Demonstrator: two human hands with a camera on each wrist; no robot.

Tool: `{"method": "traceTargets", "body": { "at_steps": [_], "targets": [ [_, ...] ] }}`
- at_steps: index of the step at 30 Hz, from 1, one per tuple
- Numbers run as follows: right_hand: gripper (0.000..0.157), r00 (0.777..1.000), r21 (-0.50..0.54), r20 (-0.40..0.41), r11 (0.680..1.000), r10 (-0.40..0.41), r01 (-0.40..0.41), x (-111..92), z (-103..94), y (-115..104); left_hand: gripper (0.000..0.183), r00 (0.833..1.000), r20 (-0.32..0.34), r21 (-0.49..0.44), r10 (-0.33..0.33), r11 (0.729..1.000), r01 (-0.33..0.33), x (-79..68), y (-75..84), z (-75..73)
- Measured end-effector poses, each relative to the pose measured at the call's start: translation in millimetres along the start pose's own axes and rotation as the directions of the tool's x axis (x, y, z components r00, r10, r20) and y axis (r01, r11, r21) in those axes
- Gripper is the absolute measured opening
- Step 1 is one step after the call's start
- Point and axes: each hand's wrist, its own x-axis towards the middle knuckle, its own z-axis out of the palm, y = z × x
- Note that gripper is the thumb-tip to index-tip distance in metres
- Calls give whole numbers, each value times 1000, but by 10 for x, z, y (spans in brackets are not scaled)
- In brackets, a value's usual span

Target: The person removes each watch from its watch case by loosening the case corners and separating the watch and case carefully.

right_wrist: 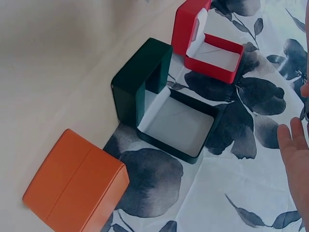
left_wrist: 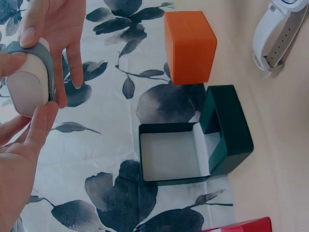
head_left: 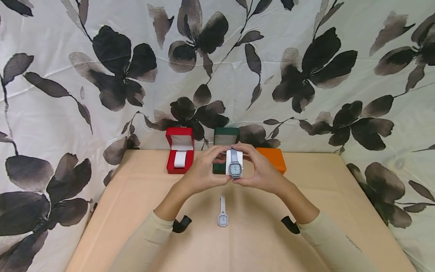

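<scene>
A wristwatch with a blue-grey strap (head_left: 235,168) is wrapped round a white watch cushion (left_wrist: 26,93), held up over the back of the table. My left hand (head_left: 206,169) grips the cushion from the left, thumb at its lower end and fingers near the top. From the other side my right hand (head_left: 259,169) holds it the same way. In the right wrist view only part of the right hand (right_wrist: 295,157) shows, at the right edge. A second watch, with a white strap (head_left: 222,216), lies on the table below the hands.
Behind the hands stands an open green watch box (right_wrist: 126,96) with no cushion showing inside. Left of it, an open red box (head_left: 180,170) contains a white cushion (head_left: 180,159). A closed orange box (head_left: 273,158) sits to the right. Floral cloth (head_left: 258,124) hangs behind the table.
</scene>
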Motion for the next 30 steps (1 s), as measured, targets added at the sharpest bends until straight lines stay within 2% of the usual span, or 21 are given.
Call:
{"method": "traceTargets", "body": {
  "at_steps": [13,30],
  "targets": [
    [95,999,-54,47,998,-13,15,-34,21,-31,72,1000,-4,38,23,999,-23,-58,27,42],
    [97,997,-61,81,998,7,-2,-49,40,-24,72,999,3,14,-36,999,36,-119,60,71]
  ]
}}
